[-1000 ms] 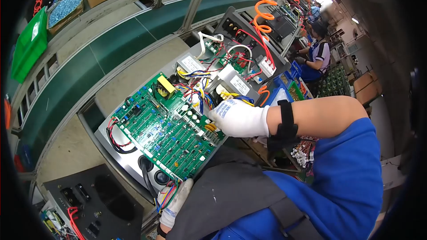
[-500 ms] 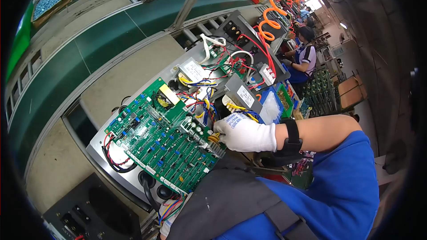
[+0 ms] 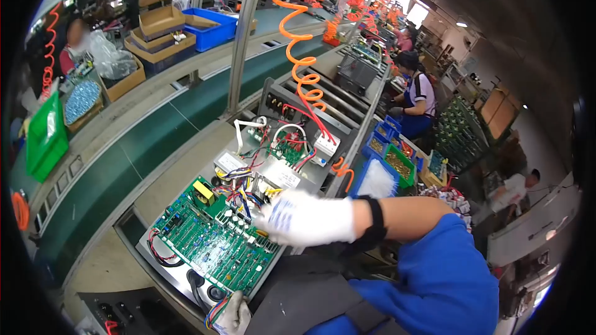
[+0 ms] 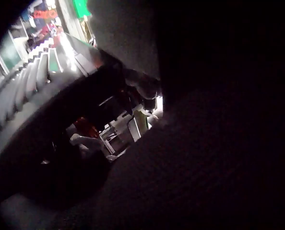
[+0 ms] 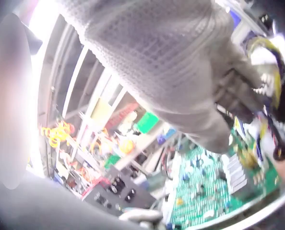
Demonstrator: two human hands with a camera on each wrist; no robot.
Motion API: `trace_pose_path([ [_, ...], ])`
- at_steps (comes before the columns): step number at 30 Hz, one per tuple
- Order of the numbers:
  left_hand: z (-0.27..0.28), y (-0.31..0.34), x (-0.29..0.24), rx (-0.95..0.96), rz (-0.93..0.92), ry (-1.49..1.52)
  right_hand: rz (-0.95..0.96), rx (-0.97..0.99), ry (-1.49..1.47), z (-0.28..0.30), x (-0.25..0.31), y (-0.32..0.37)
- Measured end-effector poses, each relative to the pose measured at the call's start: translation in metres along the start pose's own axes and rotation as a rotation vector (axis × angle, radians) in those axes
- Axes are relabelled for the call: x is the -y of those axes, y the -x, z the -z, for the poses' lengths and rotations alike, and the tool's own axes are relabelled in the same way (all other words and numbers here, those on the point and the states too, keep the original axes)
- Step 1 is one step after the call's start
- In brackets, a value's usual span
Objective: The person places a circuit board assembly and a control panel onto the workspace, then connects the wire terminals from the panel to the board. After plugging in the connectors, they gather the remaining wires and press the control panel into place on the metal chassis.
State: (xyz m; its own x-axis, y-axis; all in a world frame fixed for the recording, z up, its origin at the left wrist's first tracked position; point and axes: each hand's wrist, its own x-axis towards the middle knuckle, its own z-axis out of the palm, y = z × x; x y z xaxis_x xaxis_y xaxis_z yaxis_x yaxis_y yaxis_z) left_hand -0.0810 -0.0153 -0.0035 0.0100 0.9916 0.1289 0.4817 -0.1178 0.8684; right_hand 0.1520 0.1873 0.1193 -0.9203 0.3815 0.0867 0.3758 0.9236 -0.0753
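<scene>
A green circuit board (image 3: pixel 214 249), full of small components, lies over the near part of a silver-grey metal chassis (image 3: pixel 155 254). My right hand (image 3: pixel 310 218), in a white knit glove, is blurred at the board's right edge beside cables. In the right wrist view its fingers (image 5: pixel 238 91) bend down near metal heat sinks (image 5: pixel 236 175) and wires; I cannot tell whether they grip anything. At the board's near corner, my gloved left hand (image 3: pixel 234 315) holds a bundle of coloured wires (image 3: pixel 215 311). The left wrist view is mostly dark.
Metal-cased modules (image 3: pixel 280 177) and cables fill the chassis's far part. A coiled orange hose (image 3: pixel 298 62) hangs above. A dark panel (image 3: pixel 124 310) sits at near left. Blue and green parts bins (image 3: pixel 397 164) stand right. A green conveyor belt (image 3: pixel 130 167) runs behind; another person (image 3: pixel 422 96) sits farther along.
The head view has tilted up, showing more of the line and shifting the chassis lower left. My right hand stays near the board's right edge; my left hand stays by the coloured wires.
</scene>
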Motion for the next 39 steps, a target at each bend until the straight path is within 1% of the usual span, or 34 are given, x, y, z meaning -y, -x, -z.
trace_pose_path([
  [1, -0.003, 0.002, -0.005, -0.022, 0.051, 0.039, -0.136, 0.010, -0.222, 0.033, -0.011, -0.003],
  [2, -0.008, 0.005, -0.011, -0.057, 0.157, 0.145, -0.237, -0.188, -0.577, 0.051, -0.033, 0.005],
  [3, -0.009, 0.005, -0.026, -0.095, 0.227, 0.188, -0.329, -0.280, -0.413, 0.057, -0.068, 0.013],
  [4, -0.014, 0.006, -0.030, -0.123, 0.224, 0.169, -0.515, -0.358, -0.330, 0.061, -0.093, 0.020],
  [5, -0.019, 0.007, -0.032, -0.172, 0.224, 0.071, -0.705, -0.211, -0.321, 0.070, -0.121, 0.021],
  [6, -0.024, 0.007, -0.035, -0.219, 0.227, -0.028, -0.799, -0.080, -0.254, 0.077, -0.140, 0.019],
  [7, -0.030, 0.006, -0.039, -0.272, 0.211, -0.100, -0.605, -0.216, -0.290, 0.050, -0.178, 0.023],
  [8, -0.032, 0.004, -0.051, -0.299, 0.215, -0.114, -0.545, -0.186, -0.210, 0.043, -0.192, 0.016],
  [10, -0.031, -0.003, -0.081, -0.276, 0.506, 0.075, -0.496, -0.009, 0.137, 0.026, -0.207, -0.008],
  [11, -0.035, -0.005, -0.093, -0.319, 0.481, 0.051, -0.503, 0.093, 0.269, 0.021, -0.209, -0.018],
  [12, -0.041, -0.002, -0.089, -0.340, 0.494, 0.034, -0.508, 0.196, 0.401, 0.014, -0.210, -0.028],
  [13, -0.049, 0.003, -0.076, -0.367, 0.388, -0.075, -0.562, 0.319, 0.467, 0.003, -0.215, -0.041],
  [14, -0.054, 0.008, -0.071, -0.392, 0.282, -0.182, -0.563, 0.382, 0.500, -0.002, -0.218, -0.049],
  [16, -0.063, 0.009, -0.085, -0.428, 0.292, -0.234, -0.597, 0.268, 0.403, 0.006, -0.214, -0.053],
  [18, -0.070, 0.012, -0.095, -0.471, 0.255, -0.355, -0.544, 0.101, 0.253, 0.010, -0.222, -0.050],
  [20, -0.078, 0.018, -0.089, -0.513, 0.276, -0.405, -0.516, 0.000, 0.201, 0.034, -0.215, -0.029],
  [22, -0.080, 0.024, -0.091, -0.507, 0.335, -0.245, -0.156, 0.017, 0.212, 0.030, -0.255, -0.010],
  [24, -0.078, 0.027, -0.094, -0.509, 0.324, -0.281, -0.572, -0.058, -0.305, 0.044, -0.243, 0.002],
  [25, -0.076, 0.025, -0.095, -0.490, 0.292, -0.311, -0.639, -0.050, -0.401, 0.049, -0.236, 0.008],
  [26, -0.074, 0.021, -0.096, -0.470, 0.256, -0.338, -0.634, -0.051, -0.397, 0.052, -0.229, 0.010],
  [27, -0.070, 0.017, -0.100, -0.430, 0.270, -0.368, -0.608, -0.100, -0.406, 0.053, -0.220, 0.013],
  [28, -0.070, 0.011, -0.095, -0.432, 0.270, -0.367, -0.582, -0.150, -0.415, 0.051, -0.214, 0.013],
  [29, -0.070, 0.003, -0.086, -0.477, 0.126, -0.393, -0.409, -0.259, -0.510, 0.047, -0.207, 0.009],
  [30, -0.067, -0.002, -0.082, -0.516, -0.020, -0.420, -0.025, -0.312, -0.157, 0.052, -0.197, 0.005],
  [31, -0.061, -0.005, -0.085, -0.467, -0.047, -0.428, 0.001, -0.330, -0.183, 0.057, -0.178, -0.004],
  [32, -0.055, -0.011, -0.090, -0.462, -0.047, -0.432, -0.372, -0.177, -0.792, 0.081, -0.128, -0.018],
  [33, -0.050, -0.019, -0.097, -0.461, 0.017, -0.304, -0.095, -0.181, -0.813, 0.077, -0.108, -0.026],
  [34, -0.045, -0.028, -0.104, -0.462, 0.083, -0.177, 0.097, -0.178, -1.091, 0.065, -0.086, -0.031],
  [36, -0.036, -0.047, -0.110, -0.557, 0.114, 0.075, -0.023, -0.001, -0.750, 0.066, -0.042, -0.040],
  [37, -0.029, -0.055, -0.117, -0.553, 0.147, 0.188, -0.057, 0.096, -0.574, 0.067, -0.020, -0.045],
  [38, -0.021, -0.066, -0.123, -0.558, 0.169, 0.307, -0.098, 0.201, -0.531, 0.071, -0.014, -0.046],
  [39, -0.013, -0.076, -0.127, -0.541, 0.150, 0.331, 0.056, 0.070, -0.371, 0.053, -0.019, -0.047],
])
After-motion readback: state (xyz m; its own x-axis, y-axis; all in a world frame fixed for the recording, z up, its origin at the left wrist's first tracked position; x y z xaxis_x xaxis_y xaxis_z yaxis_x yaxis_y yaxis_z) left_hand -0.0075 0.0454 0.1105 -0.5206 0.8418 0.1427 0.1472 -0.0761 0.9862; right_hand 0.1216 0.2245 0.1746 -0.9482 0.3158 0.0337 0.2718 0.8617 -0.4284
